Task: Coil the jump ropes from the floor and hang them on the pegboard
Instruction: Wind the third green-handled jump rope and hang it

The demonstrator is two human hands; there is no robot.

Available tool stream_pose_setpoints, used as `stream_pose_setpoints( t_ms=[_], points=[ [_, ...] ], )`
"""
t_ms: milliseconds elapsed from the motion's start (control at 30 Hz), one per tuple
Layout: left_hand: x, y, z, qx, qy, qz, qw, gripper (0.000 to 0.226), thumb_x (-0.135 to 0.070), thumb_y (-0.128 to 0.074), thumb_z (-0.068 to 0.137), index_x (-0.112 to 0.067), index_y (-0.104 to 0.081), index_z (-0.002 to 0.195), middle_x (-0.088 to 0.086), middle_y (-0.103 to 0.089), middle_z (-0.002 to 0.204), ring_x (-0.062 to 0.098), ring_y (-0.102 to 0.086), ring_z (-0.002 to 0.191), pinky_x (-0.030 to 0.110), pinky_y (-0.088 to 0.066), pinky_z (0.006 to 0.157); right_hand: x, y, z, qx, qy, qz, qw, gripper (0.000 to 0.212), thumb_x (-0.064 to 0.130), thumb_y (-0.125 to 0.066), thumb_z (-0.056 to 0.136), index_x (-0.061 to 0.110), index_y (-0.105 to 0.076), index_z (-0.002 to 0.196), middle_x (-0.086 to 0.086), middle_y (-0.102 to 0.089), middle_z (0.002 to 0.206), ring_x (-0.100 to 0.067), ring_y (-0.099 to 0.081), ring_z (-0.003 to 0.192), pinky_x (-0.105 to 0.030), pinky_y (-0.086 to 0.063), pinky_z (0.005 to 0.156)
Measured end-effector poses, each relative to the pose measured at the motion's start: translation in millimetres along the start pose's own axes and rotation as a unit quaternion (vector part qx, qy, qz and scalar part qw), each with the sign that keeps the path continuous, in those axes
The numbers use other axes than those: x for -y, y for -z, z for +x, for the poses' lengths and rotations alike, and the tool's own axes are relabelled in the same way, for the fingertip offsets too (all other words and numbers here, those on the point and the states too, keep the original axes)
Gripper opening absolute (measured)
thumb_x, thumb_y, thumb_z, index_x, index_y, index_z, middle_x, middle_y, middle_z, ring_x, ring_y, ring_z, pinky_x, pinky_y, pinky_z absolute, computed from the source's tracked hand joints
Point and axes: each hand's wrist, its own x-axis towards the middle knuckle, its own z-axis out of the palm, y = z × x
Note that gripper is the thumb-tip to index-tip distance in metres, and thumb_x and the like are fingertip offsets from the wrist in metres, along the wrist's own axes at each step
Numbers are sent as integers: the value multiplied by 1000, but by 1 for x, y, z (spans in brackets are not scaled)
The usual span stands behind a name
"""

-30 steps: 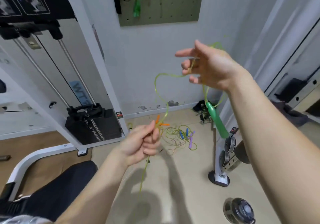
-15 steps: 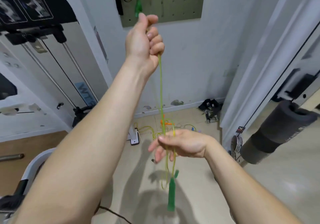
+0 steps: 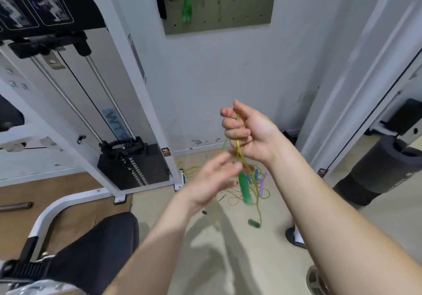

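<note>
The right hand (image 3: 251, 134) clenches the loops of the green rope (image 3: 238, 145) in mid-air, the left hand (image 3: 212, 180) just below with fingers (image 3: 225, 161) released (blurred there), so loops may slip free, or the dangling handle (image 3: 244, 187) snag the tangled ropes (image 3: 261, 186) on the floor (image 3: 251, 260) by the wall.

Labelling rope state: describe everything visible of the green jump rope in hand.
The green jump rope is a thin, translucent yellow-green cord, plastic-looking, gathered into loose strands. The right hand grips the bundle; loops hang below. One green handle dangles beside the open left hand, a second handle lower. Motion-blurred.
</note>
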Motion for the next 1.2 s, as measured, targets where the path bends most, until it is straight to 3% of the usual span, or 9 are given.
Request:
stream_pose_setpoints(
  t_ms=[300, 467, 533, 633, 700, 800, 933, 1067, 1200],
  points=[
    [74, 8, -37, 118, 144, 74, 980, 25, -37, -51, 93, -18, -58, 78, -5, -57, 64, 9, -50, 57, 19, -43, 61, 62, 4, 11, -115, 120, 75, 983, 49, 39, -21, 105, 9, -53, 86, 5, -32, 44, -1, -29, 27, -12, -12, 24],
    [36, 7, -14, -75, 96, -187, 975, 34, -45, -43, 91, -21, -40, 67, -7, -28, 48, 5, -14, 42, 13, -10, 37, 52, 28, 18, -372, 120, -300, 870, 46, 50, -25, 102, 9, -47, 100, -11, -51, 85, -16, -52, 54, -11, -25, 36],
    [-1, 7, 5, -81, 49, -293, 951, 40, -45, -36, 96, -21, -40, 64, -6, -25, 44, 6, -7, 42, 11, -8, 38, 28, 39, 18, -347, 54, -394, 849, 57, 54, -24, 101, 4, -51, 100, -18, -62, 94, -20, -54, 54, -12, -22, 38],
    [-48, 7, 31, -88, -5, -379, 921, 42, -42, -28, 100, -21, -37, 66, -6, -25, 39, 7, -7, 36, 13, -6, 34, -7, 45, 7, -180, -32, -313, 932, 67, 58, -25, 99, 3, -61, 108, -17, -70, 107, -20, -70, 76, -12, -16, 31],
    [-66, 7, 47, -104, -24, -411, 905, 41, -40, -29, 101, -20, -38, 66, -6, -25, 39, 5, -15, 30, 15, -7, 30, -28, 43, -4, -43, -74, -241, 967, 66, 61, -25, 96, 8, -61, 108, -13, -70, 100, -19, -71, 81, -12, -13, 29],
    [-81, 15, 66, -144, -32, -454, 879, 38, -34, -31, 100, -19, -39, 65, -6, -25, 40, 6, -18, 29, 17, -8, 29, -49, 41, -21, 67, -107, -241, 962, 65, 63, -28, 90, 8, -63, 88, -17, -66, 77, -21, -67, 65, -17, -12, 34],
    [-86, 30, 73, -194, -51, -454, 868, 35, -34, -31, 99, -17, -45, 72, -3, -34, 47, 8, -26, 34, 17, -18, 34, -59, 41, -33, 81, -45, -177, 980, 40, 46, -45, 94, 10, -55, 78, -8, -48, 60, -19, -47, 55, -15, -13, 32],
    [-59, 23, 53, -249, 18, -122, 960, 43, -49, -40, 97, -9, -56, 96, 3, -50, 67, 14, -46, 56, 27, -39, 56, -52, 22, -22, -33, 38, -172, 984, 32, 34, -47, 98, 10, -56, 79, -5, -46, 60, -15, -44, 53, -17, -8, 34],
    [-35, 4, 21, -195, 59, -53, 978, 44, -44, -49, 95, -14, -57, 64, -3, -33, 47, 11, -31, 42, 25, -31, 49, -50, 3, -15, -117, 39, -303, 945, 29, 27, -47, 99, 13, -59, 76, -4, -54, 61, -13, -50, 51, -16, -18, 38]
  ],
)
